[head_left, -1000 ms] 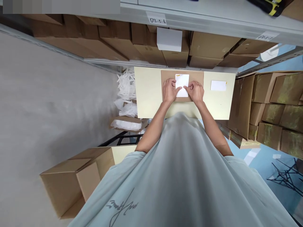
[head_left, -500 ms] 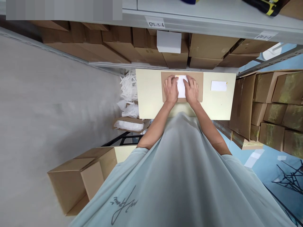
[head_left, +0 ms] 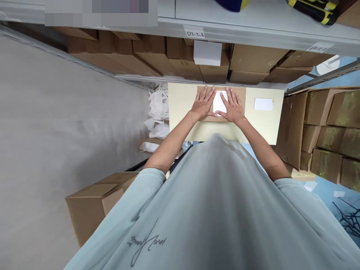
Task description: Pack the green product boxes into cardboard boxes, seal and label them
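Observation:
A flat brown cardboard piece lies on the pale yellow table. A white label sits on its middle. My left hand lies flat on the cardboard at the label's left edge, fingers stretched out and spread. My right hand lies flat at the label's right edge, fingers likewise spread. Both palms press down and neither hand grips anything. The label shows only in the gap between the hands.
A second white label lies on the table to the right. Shelves with brown boxes stand behind the table. More cartons are stacked at the right, white packing scraps at the left, and an open carton on the floor.
My fingers have gone from curled over the label to spread flat on either side of it. The hands slid outward, baring more of the label.

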Motion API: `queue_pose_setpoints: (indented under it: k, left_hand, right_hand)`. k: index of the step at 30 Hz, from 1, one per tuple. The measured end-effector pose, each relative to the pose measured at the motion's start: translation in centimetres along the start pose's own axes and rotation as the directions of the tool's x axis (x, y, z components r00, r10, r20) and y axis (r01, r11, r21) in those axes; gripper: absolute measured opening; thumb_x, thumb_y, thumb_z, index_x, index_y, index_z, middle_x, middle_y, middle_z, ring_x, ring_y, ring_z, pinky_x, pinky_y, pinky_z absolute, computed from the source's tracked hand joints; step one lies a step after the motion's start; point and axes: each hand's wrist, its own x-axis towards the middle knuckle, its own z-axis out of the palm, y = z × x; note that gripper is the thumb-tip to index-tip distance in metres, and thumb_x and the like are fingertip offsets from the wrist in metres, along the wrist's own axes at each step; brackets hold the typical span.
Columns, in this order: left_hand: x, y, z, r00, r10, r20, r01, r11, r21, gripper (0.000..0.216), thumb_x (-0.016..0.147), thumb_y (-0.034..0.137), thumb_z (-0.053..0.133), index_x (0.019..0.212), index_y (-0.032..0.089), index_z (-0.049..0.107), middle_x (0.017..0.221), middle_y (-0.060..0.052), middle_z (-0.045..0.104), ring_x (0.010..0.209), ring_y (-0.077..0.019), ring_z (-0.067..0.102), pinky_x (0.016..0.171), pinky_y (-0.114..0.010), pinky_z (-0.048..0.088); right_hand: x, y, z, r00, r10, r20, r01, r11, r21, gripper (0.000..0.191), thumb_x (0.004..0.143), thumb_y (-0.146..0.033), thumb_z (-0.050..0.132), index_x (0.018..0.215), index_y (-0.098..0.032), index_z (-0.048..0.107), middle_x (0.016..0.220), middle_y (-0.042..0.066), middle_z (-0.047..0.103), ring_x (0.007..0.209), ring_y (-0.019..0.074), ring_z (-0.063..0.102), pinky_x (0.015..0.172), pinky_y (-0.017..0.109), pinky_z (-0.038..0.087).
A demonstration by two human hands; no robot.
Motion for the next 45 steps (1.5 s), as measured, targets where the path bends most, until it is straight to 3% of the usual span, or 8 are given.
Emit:
queue_pose_setpoints:
  k: [4,9,14,17,20,28,36,45]
  left_hand:
    - [-1.6,1.3,0.1,0.997,-0.045,-0.057,0.043,0.999,-0.030,0.129,0.086,0.082,0.081,0.184,0.015,0.029,0.192,-0.022,0.018,0.181,-0.0469,0.000,0.144,-0.070,-0.008]
    - [-4.6,4.1,1.2,0.952,-0.264,-0.157,0.206,0.928,-0.311,0.082,0.113,0.073,0.039,0.176,0.021,0.050,0.191,-0.015,0.025,0.181,-0.0389,0.011,0.145,-0.070,0.003]
    - [-7.0,10.2,0.6,0.960,-0.265,-0.084,0.078,0.548,-0.833,0.076,0.119,0.066,0.013,0.173,0.030,0.052,0.185,-0.005,0.044,0.175,-0.0242,0.037,0.142,-0.047,0.034]
    - [-8.6,14.2,-1.4,0.979,-0.194,-0.058,0.006,0.313,-0.950,0.077,0.118,0.072,0.020,0.174,0.028,0.052,0.183,-0.008,0.048,0.169,-0.0292,0.047,0.138,-0.049,0.041]
    - [-10.0,16.6,-3.3,0.991,-0.135,-0.019,0.006,0.188,-0.982,0.080,0.117,0.075,0.029,0.175,0.025,0.050,0.182,-0.012,0.049,0.167,-0.0328,0.050,0.138,-0.050,0.041]
    - [-10.8,17.2,-4.0,0.997,-0.080,-0.021,-0.009,0.151,-0.989,0.078,0.116,0.075,0.038,0.174,0.025,0.052,0.183,-0.014,0.046,0.167,-0.0350,0.049,0.140,-0.054,0.037]
    - [-10.6,17.4,-3.8,0.997,-0.070,0.014,0.025,0.151,-0.988,0.075,0.116,0.074,0.040,0.170,0.026,0.057,0.183,-0.011,0.047,0.171,-0.0340,0.043,0.143,-0.053,0.032]
    - [-10.0,17.8,-3.8,0.998,-0.063,0.016,0.026,0.166,-0.986,0.073,0.117,0.072,0.040,0.169,0.025,0.060,0.185,-0.010,0.044,0.172,-0.0355,0.042,0.142,-0.052,0.032]
  right_hand:
    - [-1.1,-1.1,0.4,0.986,0.116,-0.120,-0.115,0.993,0.018,0.085,0.116,-0.067,0.036,0.184,-0.017,0.030,0.193,0.015,0.020,0.182,0.0352,0.011,0.146,0.067,0.008]
    - [-3.3,-2.9,-0.3,0.954,0.270,-0.132,-0.226,0.934,0.277,0.079,0.118,-0.066,0.029,0.177,-0.016,0.046,0.188,0.019,0.036,0.179,0.0357,0.024,0.145,0.066,0.019]
    - [-7.8,-7.2,-3.8,0.974,0.137,-0.178,0.034,0.692,0.721,0.077,0.107,-0.081,0.056,0.165,-0.030,0.061,0.165,0.014,0.066,0.154,0.0315,0.063,0.128,0.052,0.055]
    - [-10.1,-10.1,-6.1,0.976,0.088,-0.197,0.121,0.532,0.838,0.071,0.097,-0.077,0.078,0.151,-0.032,0.070,0.140,0.010,0.078,0.129,0.0262,0.076,0.113,0.042,0.065]
    - [-11.1,-11.7,-7.4,0.981,0.087,-0.174,0.118,0.442,0.889,0.069,0.087,-0.070,0.093,0.141,-0.031,0.075,0.122,0.006,0.080,0.110,0.0218,0.078,0.101,0.037,0.068]
    - [-10.8,-11.9,-8.2,0.985,0.134,-0.111,0.054,0.369,0.928,0.063,0.079,-0.074,0.097,0.119,-0.028,0.079,0.106,0.002,0.080,0.100,0.0188,0.078,0.094,0.034,0.069]
    - [-11.0,-11.3,-8.5,0.980,0.123,-0.157,0.105,0.354,0.929,0.053,0.092,-0.075,0.086,0.114,-0.027,0.080,0.104,0.002,0.082,0.099,0.0174,0.080,0.093,0.033,0.069]
    - [-11.5,-11.0,-9.3,0.961,0.115,-0.252,0.174,0.460,0.871,0.049,0.102,-0.072,0.076,0.116,-0.027,0.084,0.102,0.002,0.082,0.092,0.0174,0.080,0.093,0.035,0.071]
